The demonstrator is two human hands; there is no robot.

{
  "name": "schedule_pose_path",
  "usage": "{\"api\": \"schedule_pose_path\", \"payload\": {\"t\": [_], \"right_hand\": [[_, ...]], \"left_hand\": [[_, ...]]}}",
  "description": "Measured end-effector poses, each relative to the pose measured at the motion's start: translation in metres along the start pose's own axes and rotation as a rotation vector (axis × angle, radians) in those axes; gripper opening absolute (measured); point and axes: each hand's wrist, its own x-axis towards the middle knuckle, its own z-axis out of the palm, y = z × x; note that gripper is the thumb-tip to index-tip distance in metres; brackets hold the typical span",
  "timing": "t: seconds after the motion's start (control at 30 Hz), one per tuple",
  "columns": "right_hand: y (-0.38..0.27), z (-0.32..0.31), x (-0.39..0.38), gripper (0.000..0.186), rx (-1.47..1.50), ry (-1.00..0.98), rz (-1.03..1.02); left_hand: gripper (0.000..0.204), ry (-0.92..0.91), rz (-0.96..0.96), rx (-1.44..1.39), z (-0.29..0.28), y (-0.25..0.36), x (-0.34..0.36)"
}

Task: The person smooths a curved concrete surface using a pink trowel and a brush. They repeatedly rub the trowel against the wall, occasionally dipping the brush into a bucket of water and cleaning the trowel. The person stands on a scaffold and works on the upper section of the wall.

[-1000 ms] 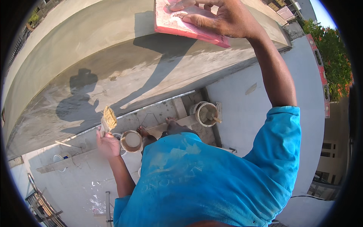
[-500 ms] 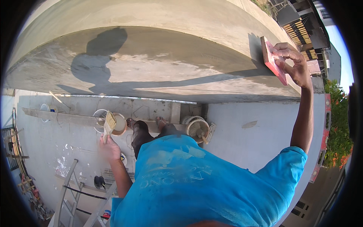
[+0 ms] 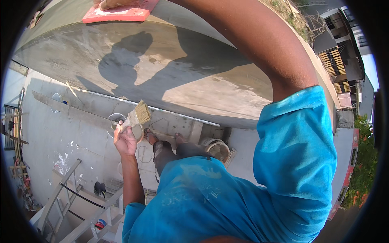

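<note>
At the top edge my right hand [image 3: 108, 3], partly cut off by the frame, is closed on a red plastering float [image 3: 117, 15]. The float is against the upper part of the grey plastered wall [image 3: 210, 95], which shows dark damp areas and paler dry ones. Lower down on the left, my left hand [image 3: 126, 142] grips the handle of a wide paintbrush [image 3: 140, 113]. Its pale bristles, crusted with wet-looking mix, point up toward the wall and are apart from it. My right arm stretches across the upper right.
Below stand a bucket [image 3: 115, 117] behind the brush and another bucket with grey mix [image 3: 219, 153] right of my feet. A long plank [image 3: 73, 109] runs left from there. An aluminium ladder [image 3: 60, 194] fills the lower left. Dark shoes [image 3: 99, 188] lie beside it.
My right hand has swept the float from the far right to the upper left along the wall. My left hand has risen slightly with the brush, which now tilts to the right.
</note>
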Motion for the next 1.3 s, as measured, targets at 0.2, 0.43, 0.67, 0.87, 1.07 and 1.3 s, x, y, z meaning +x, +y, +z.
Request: {"api": "schedule_pose_path", "payload": {"t": [0.2,0.43,0.67,0.87,1.07,1.3], "right_hand": [[0.041,-0.115,-0.255,0.023,0.133,-0.253,0.186],[-0.016,-0.236,-0.459,0.030,-0.078,0.279,0.599],[-0.084,-0.114,-0.391,0.041,0.416,0.578,0.212],[0.002,-0.196,-0.341,0.025,0.066,0.054,0.349],[0.014,-0.070,-0.188,0.024,0.126,-0.138,-0.019],[0.011,0.001,0.005,0.024,0.032,-0.015,0.056]], "left_hand": [[0.022,0.141,0.141,-0.082,-0.038,0.005,-0.045],[0.026,-0.191,-0.159,-0.311,0.091,-0.067,-0.029],[0.025,-0.531,-0.479,-0.293,0.202,-0.153,-0.042],[0.021,-0.168,-0.315,-0.217,0.085,-0.124,-0.040],[0.023,0.148,0.048,-0.185,-0.006,-0.050,-0.068],[0.028,-0.112,0.044,-0.052,0.010,-0.019,-0.020]]}}
